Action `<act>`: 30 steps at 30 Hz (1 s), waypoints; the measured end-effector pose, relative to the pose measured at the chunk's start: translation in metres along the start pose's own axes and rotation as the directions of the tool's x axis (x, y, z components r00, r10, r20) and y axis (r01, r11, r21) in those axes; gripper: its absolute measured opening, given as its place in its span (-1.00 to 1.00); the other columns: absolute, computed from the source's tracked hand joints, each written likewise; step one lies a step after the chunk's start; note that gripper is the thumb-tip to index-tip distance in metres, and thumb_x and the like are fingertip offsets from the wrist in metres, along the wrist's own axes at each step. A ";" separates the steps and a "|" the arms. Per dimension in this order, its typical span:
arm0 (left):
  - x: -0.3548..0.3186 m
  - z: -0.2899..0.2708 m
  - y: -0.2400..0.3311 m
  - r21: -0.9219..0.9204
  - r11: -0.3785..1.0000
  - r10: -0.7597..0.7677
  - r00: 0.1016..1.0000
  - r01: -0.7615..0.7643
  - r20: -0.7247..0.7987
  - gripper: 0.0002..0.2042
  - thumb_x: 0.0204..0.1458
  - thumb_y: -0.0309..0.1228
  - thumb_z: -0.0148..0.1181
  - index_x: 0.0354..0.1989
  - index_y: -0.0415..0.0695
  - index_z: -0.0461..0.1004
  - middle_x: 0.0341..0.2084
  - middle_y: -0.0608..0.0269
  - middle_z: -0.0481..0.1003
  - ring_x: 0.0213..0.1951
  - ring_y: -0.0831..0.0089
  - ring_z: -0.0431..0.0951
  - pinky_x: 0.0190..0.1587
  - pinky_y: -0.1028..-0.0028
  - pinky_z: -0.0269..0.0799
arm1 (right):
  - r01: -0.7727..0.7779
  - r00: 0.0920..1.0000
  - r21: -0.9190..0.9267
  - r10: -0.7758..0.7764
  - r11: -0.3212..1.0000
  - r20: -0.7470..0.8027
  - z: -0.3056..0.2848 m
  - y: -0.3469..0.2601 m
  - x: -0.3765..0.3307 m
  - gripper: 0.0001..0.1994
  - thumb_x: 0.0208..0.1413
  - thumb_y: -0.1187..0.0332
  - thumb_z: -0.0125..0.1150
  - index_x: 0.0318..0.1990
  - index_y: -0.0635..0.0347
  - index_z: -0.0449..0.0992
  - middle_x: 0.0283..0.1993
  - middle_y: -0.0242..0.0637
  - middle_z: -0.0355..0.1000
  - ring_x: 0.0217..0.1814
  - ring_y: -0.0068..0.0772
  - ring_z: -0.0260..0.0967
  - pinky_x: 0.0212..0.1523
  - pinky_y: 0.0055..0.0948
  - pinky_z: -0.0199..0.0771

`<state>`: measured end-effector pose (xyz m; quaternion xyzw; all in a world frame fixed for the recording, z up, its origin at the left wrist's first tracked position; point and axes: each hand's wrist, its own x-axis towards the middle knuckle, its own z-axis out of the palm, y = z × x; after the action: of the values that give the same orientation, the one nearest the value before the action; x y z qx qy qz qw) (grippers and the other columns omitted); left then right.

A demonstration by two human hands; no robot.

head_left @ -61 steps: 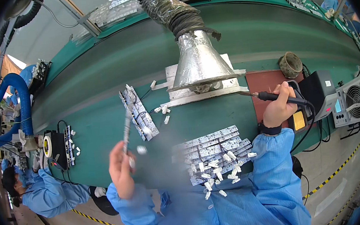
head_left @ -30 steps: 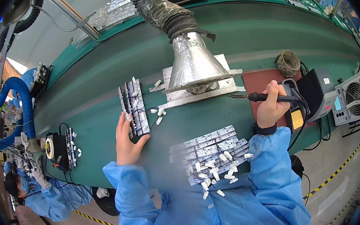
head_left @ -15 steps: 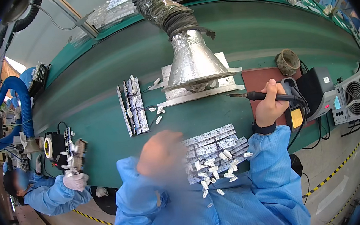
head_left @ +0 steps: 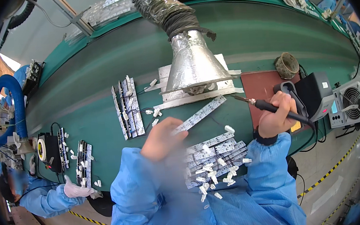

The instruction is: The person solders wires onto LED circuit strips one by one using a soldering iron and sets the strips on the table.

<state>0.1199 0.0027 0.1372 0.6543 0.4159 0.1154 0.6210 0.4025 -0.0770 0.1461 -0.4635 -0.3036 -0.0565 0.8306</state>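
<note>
Left hand (head_left: 163, 139) has brought up a strip (head_left: 201, 115)

From where I stand, its fingers look closed on one end, between pile (head_left: 218, 154) and hood (head_left: 195, 63). Right hand (head_left: 278, 116) curls round the iron (head_left: 266, 105), tip near the strip.

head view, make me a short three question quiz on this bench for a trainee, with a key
1. Fill in the gap: the right hand holds a ____.
2. True or false: the left hand is empty.
3. Multiple choice: what colour is the mat on the right part of the bench?
a) bright yellow
b) light blue
c) reddish brown

Key:
1. soldering iron
2. false; the left hand holds a white circuit strip by one end
3. c
</note>
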 end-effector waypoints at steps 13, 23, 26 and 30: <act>-0.007 0.020 -0.005 0.264 0.931 0.306 0.934 -0.253 -0.183 -0.65 0.16 -0.61 0.18 0.13 -0.27 0.43 -0.07 -0.03 0.58 -0.03 0.17 0.61 0.06 0.34 0.48 | 0.302 0.676 0.223 -0.373 0.927 0.635 0.027 -0.019 -0.049 -0.72 0.21 0.48 0.07 -0.58 0.22 0.30 -0.76 -0.36 0.14 -0.79 -0.46 -0.02 -0.72 -0.39 -0.11; -0.007 0.022 -0.009 0.257 0.922 0.342 0.919 -0.288 -0.197 -0.65 0.15 -0.62 0.18 0.14 -0.28 0.43 -0.08 -0.04 0.58 -0.03 0.14 0.62 0.05 0.32 0.49 | 0.274 0.549 0.294 -0.400 0.916 0.734 0.032 -0.022 -0.052 -0.82 0.12 0.56 0.17 -0.50 0.27 0.34 -0.72 -0.37 0.16 -0.75 -0.46 -0.01 -0.69 -0.40 -0.10; -0.007 0.022 -0.009 0.256 0.924 0.337 0.920 -0.283 -0.201 -0.65 0.15 -0.62 0.18 0.13 -0.29 0.43 -0.09 -0.05 0.58 -0.03 0.14 0.62 0.06 0.32 0.49 | 0.261 0.540 0.304 -0.399 0.916 0.741 0.033 -0.021 -0.052 -0.82 0.10 0.58 0.19 -0.50 0.27 0.35 -0.71 -0.37 0.16 -0.75 -0.46 -0.02 -0.69 -0.40 -0.09; -0.008 0.021 -0.007 0.265 0.923 0.338 0.919 -0.280 -0.204 -0.65 0.15 -0.62 0.18 0.13 -0.28 0.44 -0.09 -0.06 0.58 -0.02 0.14 0.62 0.07 0.32 0.49 | 0.243 0.516 0.266 -0.357 0.933 0.779 0.032 -0.023 -0.051 -0.79 0.04 0.62 0.25 -0.53 0.23 0.34 -0.65 -0.36 0.16 -0.71 -0.36 0.10 -0.67 -0.38 0.08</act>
<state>0.1260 -0.0185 0.1295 0.7603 0.3907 0.2437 0.4582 0.3380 -0.0744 0.1471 -0.3249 -0.7298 0.0397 0.6002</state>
